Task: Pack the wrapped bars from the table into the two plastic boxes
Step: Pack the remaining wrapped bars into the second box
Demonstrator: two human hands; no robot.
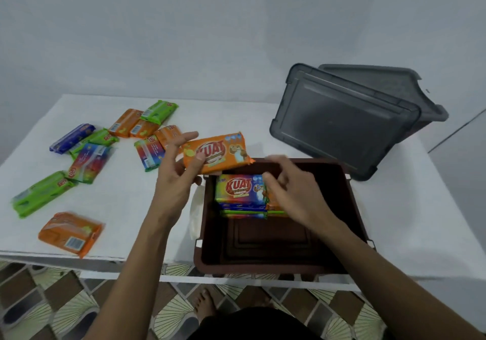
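Held an orange KUAT bar [216,153] in the left hand [178,174], thumb on its face and fingers along the far edge, label up and flat over the far left corner of the brown box [355,208]. Probably kept level so as to drop straight onto a stack. Reached the right hand [292,189] into the box, fingers curled over the right end of the stacked bars [240,195], topped by a rainbow-wrapped one; likely squaring or steadying the pile, though whether gripping a bar or only pressing could not be told. Stack pushed against the far wall, leaving the near floor of the box bare for further rows. Left loose bars [86,155], green, orange, blue and rainbow, scattered over the left of the white table [236,118]. Stood the grey box [344,121] tilted on edge at the far right, seemingly for later filling.
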